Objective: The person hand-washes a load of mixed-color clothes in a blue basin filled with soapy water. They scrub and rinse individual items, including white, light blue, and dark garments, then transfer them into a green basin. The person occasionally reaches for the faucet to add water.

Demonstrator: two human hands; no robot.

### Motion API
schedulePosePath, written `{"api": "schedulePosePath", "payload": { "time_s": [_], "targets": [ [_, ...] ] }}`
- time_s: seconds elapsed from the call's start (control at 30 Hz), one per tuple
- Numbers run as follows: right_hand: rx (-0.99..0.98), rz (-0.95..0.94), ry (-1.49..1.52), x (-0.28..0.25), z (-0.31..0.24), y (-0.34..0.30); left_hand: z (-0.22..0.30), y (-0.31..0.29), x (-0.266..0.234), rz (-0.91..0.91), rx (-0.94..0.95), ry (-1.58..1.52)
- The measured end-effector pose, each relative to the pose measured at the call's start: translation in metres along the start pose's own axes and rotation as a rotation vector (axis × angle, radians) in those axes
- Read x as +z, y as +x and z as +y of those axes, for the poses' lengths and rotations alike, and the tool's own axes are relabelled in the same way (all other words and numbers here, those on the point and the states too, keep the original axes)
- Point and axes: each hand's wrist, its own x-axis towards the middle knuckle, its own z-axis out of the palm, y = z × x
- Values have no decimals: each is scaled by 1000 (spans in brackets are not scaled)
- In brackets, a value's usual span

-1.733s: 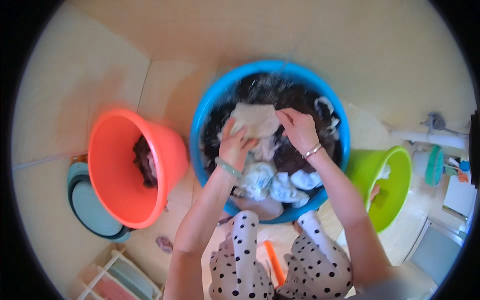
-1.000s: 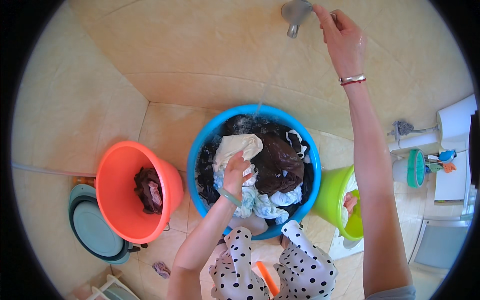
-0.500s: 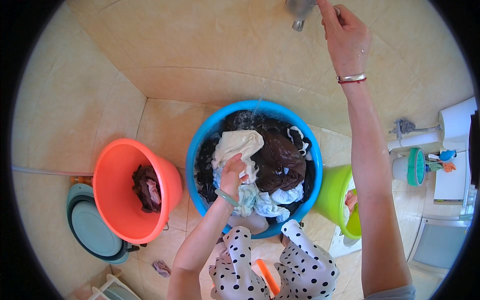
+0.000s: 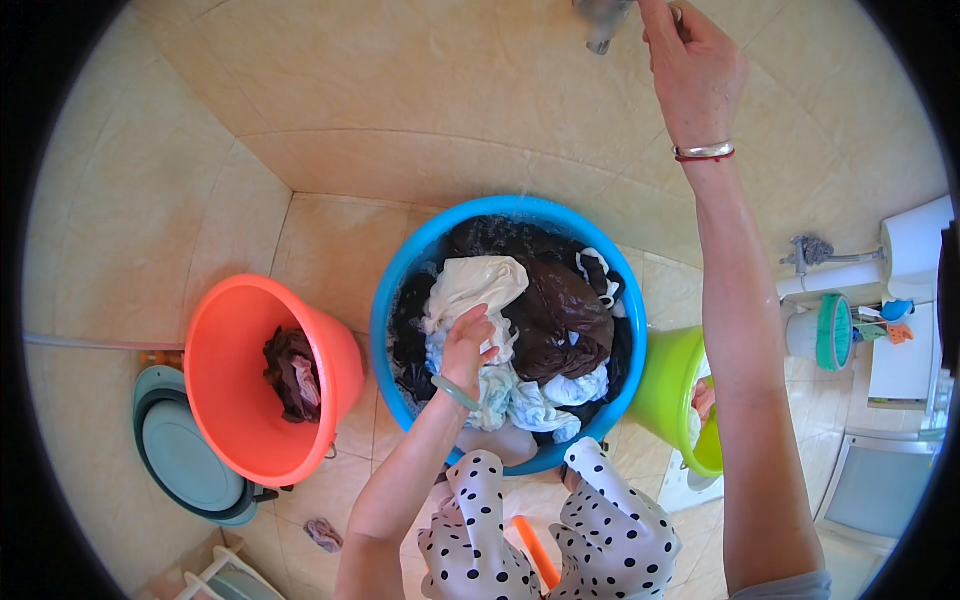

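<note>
A large blue tub [image 4: 382, 330] stands before me, full of wet laundry. My left hand [image 4: 467, 345] is over the pile, palm turned sideways and fingers loosely apart, holding nothing. Close to its fingertips lies a cream garment [image 4: 478, 282]. Beside that is a dark brown garment [image 4: 560, 325], and pale blue-white cloths [image 4: 540, 410] lie nearer to me. Dark clothes sit in water around them. High up at the wall, my right hand [image 4: 697, 75] reaches the metal tap [image 4: 602, 22], its fingers curled at the lever, which the top edge partly cuts off.
At the left stands an orange-red bucket [image 4: 225, 400] with dark and pink cloth [image 4: 293, 375] inside; folded grey-green basins [image 4: 190, 455] lean behind it. A lime-green bucket [image 4: 665, 385] is at the right. My polka-dotted knees [image 4: 615, 530] flank the tub's near side. A small cloth [image 4: 322, 535] lies on the floor.
The thin stream falling at the tub's far rim shows less clearly now. My right hand has shifted very slightly at the tap; the left hand stays over the laundry.
</note>
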Motion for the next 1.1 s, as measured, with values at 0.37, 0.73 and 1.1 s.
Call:
{"api": "schedulePosePath", "payload": {
  "time_s": [0.37,0.73,1.1],
  "targets": [
    [51,-80,9,2,-2,4,-1,2,-5,-1,0,-15],
    [32,-71,92,-6,-10,-5,-8,10,-24,9,10,-58],
    [140,-144,243,-5,3,2,-7,11,-24,15,3,-82]
  ]
}}
